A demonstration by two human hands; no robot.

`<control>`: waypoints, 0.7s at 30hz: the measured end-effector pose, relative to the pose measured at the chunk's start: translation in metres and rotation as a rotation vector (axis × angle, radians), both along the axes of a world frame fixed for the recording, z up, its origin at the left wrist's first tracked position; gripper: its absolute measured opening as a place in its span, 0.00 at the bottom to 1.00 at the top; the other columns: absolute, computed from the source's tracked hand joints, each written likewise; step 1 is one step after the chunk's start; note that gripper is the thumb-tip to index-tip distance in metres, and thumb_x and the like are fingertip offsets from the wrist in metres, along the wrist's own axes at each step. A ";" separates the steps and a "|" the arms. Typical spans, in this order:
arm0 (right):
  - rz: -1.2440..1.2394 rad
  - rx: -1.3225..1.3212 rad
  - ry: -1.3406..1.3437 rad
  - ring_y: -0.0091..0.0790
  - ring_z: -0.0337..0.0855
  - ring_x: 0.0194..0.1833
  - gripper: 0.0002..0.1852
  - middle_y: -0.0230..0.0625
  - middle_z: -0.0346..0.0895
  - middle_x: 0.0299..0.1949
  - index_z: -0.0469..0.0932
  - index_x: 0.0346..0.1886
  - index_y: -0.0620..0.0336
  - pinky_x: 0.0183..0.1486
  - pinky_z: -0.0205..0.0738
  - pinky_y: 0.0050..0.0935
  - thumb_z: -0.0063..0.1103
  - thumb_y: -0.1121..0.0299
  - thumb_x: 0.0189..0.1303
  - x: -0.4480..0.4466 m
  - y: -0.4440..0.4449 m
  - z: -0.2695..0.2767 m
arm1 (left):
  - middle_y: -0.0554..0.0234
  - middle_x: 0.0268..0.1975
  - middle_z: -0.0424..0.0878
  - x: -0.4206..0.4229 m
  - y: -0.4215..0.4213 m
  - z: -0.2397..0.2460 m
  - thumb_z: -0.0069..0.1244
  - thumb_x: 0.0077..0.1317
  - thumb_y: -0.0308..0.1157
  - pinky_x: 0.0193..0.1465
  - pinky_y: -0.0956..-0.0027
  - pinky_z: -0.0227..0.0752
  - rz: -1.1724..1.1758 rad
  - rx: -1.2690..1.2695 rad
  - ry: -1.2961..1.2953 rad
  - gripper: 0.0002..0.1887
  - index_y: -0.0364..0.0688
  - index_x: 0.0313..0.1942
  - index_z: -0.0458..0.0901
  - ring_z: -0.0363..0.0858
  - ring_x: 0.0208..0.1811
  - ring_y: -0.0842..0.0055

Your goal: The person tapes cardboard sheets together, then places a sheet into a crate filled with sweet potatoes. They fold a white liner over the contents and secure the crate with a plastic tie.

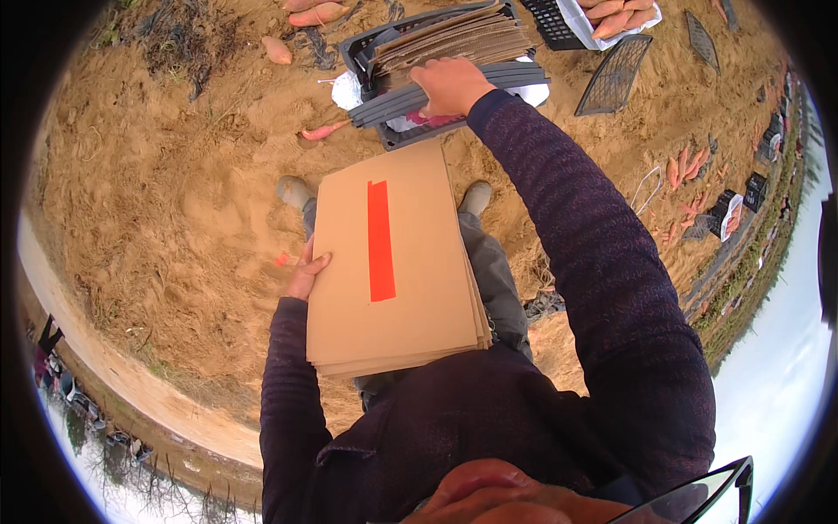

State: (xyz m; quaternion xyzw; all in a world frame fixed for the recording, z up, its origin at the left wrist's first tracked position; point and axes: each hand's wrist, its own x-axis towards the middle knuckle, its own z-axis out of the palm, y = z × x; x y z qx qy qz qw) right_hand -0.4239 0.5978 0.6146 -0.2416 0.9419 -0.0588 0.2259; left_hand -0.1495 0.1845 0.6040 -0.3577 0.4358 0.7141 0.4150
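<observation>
My left hand [309, 268] grips the left edge of a stack of flat brown cardboard sheets [425, 262]. A red tape strip [382, 242] runs along the top sheet. Up ahead, my right hand [452, 85] is closed around a bundle of flat dark grey strips [386, 108], its fingertips partly hidden. The bundle lies across a black plastic crate [357, 56]. Inside that crate stand many thin corrugated cardboard pieces [458, 39], with white plastic film [347, 90] hanging over its side.
Sweet potatoes [276, 50] lie loose on the sandy soil. A second black crate [555, 25], lined with white, holds more of them at the top right. Black mesh panels [614, 75] lie near it. My shoes [476, 198] stand just behind the near crate.
</observation>
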 end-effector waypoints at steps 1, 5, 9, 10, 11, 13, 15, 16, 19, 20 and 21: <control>0.024 -0.003 0.004 0.49 0.87 0.55 0.28 0.42 0.88 0.49 0.83 0.53 0.53 0.56 0.80 0.50 0.80 0.51 0.51 0.000 0.005 0.004 | 0.55 0.75 0.74 -0.002 0.034 -0.013 0.57 0.74 0.27 0.70 0.65 0.76 -0.019 0.025 0.069 0.42 0.43 0.83 0.54 0.78 0.71 0.69; 0.075 -0.014 -0.016 0.48 0.87 0.56 0.29 0.41 0.87 0.50 0.83 0.55 0.53 0.57 0.79 0.50 0.79 0.52 0.52 -0.001 0.031 0.013 | 0.54 0.74 0.74 -0.032 0.150 -0.072 0.58 0.72 0.26 0.68 0.66 0.77 -0.050 0.073 0.114 0.43 0.41 0.83 0.54 0.80 0.69 0.68; 0.047 -0.042 -0.044 0.50 0.85 0.58 0.31 0.41 0.86 0.51 0.82 0.58 0.55 0.62 0.75 0.49 0.79 0.50 0.53 0.014 0.053 0.014 | 0.50 0.70 0.78 -0.073 0.217 -0.107 0.57 0.72 0.23 0.66 0.63 0.79 -0.011 0.072 0.128 0.39 0.37 0.80 0.58 0.82 0.66 0.65; 0.052 -0.068 0.002 0.49 0.84 0.58 0.32 0.41 0.86 0.52 0.82 0.58 0.55 0.63 0.74 0.48 0.80 0.49 0.52 0.017 0.060 0.016 | 0.51 0.71 0.77 -0.084 0.226 -0.115 0.56 0.73 0.23 0.66 0.63 0.79 -0.022 0.080 0.107 0.38 0.37 0.80 0.58 0.82 0.67 0.66; 0.058 -0.093 0.051 0.49 0.84 0.59 0.34 0.41 0.86 0.52 0.82 0.59 0.55 0.64 0.74 0.47 0.80 0.49 0.52 0.020 0.065 0.019 | 0.52 0.71 0.76 -0.092 0.233 -0.122 0.55 0.73 0.23 0.67 0.63 0.80 -0.022 0.114 0.099 0.38 0.37 0.80 0.59 0.81 0.67 0.66; 0.019 -0.247 0.246 0.49 0.81 0.60 0.33 0.42 0.84 0.54 0.82 0.61 0.55 0.68 0.70 0.46 0.79 0.51 0.55 0.026 0.081 0.034 | 0.52 0.66 0.81 -0.102 0.240 -0.137 0.54 0.73 0.23 0.63 0.62 0.83 -0.022 0.119 0.040 0.32 0.37 0.76 0.65 0.85 0.62 0.65; -0.004 -0.399 0.452 0.49 0.81 0.60 0.30 0.42 0.84 0.55 0.82 0.61 0.55 0.68 0.70 0.49 0.78 0.53 0.57 0.035 0.109 0.058 | 0.52 0.62 0.84 -0.111 0.241 -0.157 0.54 0.73 0.22 0.62 0.62 0.84 -0.024 0.242 -0.030 0.28 0.37 0.73 0.70 0.87 0.59 0.65; -0.106 -0.357 0.450 0.48 0.81 0.60 0.28 0.41 0.84 0.55 0.83 0.59 0.55 0.68 0.71 0.48 0.77 0.53 0.59 0.047 0.125 0.075 | 0.54 0.56 0.88 -0.113 0.242 -0.167 0.56 0.74 0.25 0.59 0.63 0.85 0.012 0.192 -0.069 0.21 0.37 0.66 0.79 0.89 0.56 0.68; -0.349 -0.362 0.385 0.52 0.80 0.62 0.28 0.45 0.82 0.56 0.83 0.60 0.57 0.69 0.71 0.48 0.75 0.53 0.62 0.095 0.158 0.120 | 0.55 0.53 0.89 -0.131 0.239 -0.198 0.59 0.74 0.28 0.56 0.67 0.85 -0.077 -0.078 0.132 0.18 0.37 0.62 0.83 0.89 0.53 0.71; -0.409 -0.412 0.305 0.53 0.79 0.64 0.29 0.47 0.81 0.58 0.83 0.62 0.57 0.69 0.71 0.48 0.76 0.52 0.61 0.110 0.160 0.122 | 0.55 0.53 0.89 -0.138 0.240 -0.208 0.59 0.74 0.28 0.56 0.66 0.85 -0.163 -0.210 0.244 0.18 0.37 0.62 0.83 0.89 0.53 0.71; -0.487 -0.448 0.227 0.54 0.78 0.65 0.31 0.48 0.80 0.59 0.82 0.63 0.57 0.70 0.71 0.48 0.76 0.51 0.61 0.126 0.163 0.124 | 0.55 0.53 0.89 -0.144 0.243 -0.218 0.59 0.74 0.28 0.56 0.66 0.85 -0.123 -0.254 0.269 0.18 0.37 0.62 0.83 0.89 0.53 0.71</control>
